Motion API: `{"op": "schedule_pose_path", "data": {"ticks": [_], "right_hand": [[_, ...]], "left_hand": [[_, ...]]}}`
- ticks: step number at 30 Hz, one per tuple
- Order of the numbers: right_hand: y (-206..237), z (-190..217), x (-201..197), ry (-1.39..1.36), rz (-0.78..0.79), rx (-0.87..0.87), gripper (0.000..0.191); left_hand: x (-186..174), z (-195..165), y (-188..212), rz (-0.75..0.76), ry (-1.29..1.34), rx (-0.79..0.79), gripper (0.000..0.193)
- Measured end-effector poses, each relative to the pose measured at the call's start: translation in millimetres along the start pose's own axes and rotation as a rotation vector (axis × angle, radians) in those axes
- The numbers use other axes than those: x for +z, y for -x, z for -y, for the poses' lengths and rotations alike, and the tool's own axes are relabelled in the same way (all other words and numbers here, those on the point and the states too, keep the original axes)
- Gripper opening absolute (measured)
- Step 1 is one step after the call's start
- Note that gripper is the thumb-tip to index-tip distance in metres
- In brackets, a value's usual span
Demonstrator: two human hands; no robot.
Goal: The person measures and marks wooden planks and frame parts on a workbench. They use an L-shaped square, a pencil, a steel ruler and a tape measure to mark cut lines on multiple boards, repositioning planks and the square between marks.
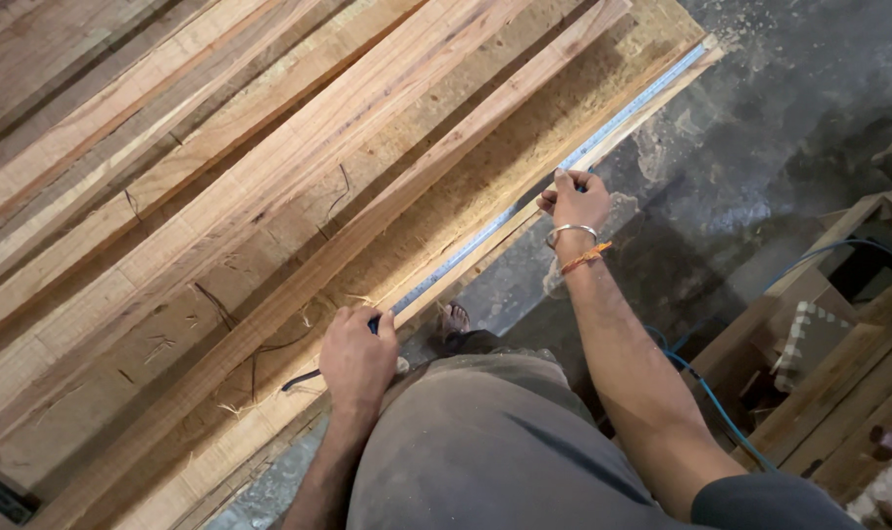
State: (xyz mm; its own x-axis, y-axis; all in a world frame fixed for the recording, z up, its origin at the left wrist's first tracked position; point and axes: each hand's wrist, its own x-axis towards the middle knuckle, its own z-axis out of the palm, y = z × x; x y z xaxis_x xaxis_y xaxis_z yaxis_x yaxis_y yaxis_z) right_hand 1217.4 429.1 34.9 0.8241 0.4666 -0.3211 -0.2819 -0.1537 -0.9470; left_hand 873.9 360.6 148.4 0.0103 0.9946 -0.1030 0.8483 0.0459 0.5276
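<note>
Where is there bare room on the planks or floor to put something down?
The planks left of the tape measure are bare, up to the picture's top edge. Grey floor beyond the right hand is bare but dusty. It is crowded along the near edge by the left hand, and at right among wooden frames and blue cable.

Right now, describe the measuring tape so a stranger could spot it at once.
Start at the big stack of reddish wooden planks and follow its near edge. A thin strip lies flat along the outermost plank there, stretched between the left hand and the right hand and running on beyond the right hand. Unlike the wood around it, the measuring tape is narrow, pale blue-grey and shiny.
</note>
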Motion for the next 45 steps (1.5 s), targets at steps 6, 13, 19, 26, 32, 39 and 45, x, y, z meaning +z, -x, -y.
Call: {"op": "schedule_pose_path", "data": {"ticks": [6,13,19,26,32,39,45], "right_hand": [[-3.6,-9.3,-8.7,-0.024,0.025,-0.010,0.017],[31.3,-6.3,-18.0,0.066,0.083,-0.305,0.014],[139.8,10.0,-5.7,0.131,0.637,-0.168,0.014],[268.3,-15.7,43.4,0.275,0.966,0.087,0.032],[361.1,-41.9,75.4,0.291,0.953,0.134,0.039],[463.1,-73.6,89.7,0.370,0.811,-0.116,0.023],[522.7,-99.8,86.8,0.181,0.713,-0.100,0.015]], "left_hand": [[1.7,3.7,6.0,0.003,-0.051,0.011,0.019],[4.1,38.7,9.0,-0.136,-0.026,0.103,0.019],[-9.4,71.7,19.7,-0.136,-0.062,0.064,0.020],[-37.8,120.6,33.5,-0.128,-0.060,0.051,0.021],[-82.8,181.7,52.2,-0.068,-0.065,0.026,0.020],[-131.4,261.0,65.1,0.008,-0.045,0.062,0.023],[-149.9,306.1,80.9,0.032,0.017,0.100,0.023]]}}
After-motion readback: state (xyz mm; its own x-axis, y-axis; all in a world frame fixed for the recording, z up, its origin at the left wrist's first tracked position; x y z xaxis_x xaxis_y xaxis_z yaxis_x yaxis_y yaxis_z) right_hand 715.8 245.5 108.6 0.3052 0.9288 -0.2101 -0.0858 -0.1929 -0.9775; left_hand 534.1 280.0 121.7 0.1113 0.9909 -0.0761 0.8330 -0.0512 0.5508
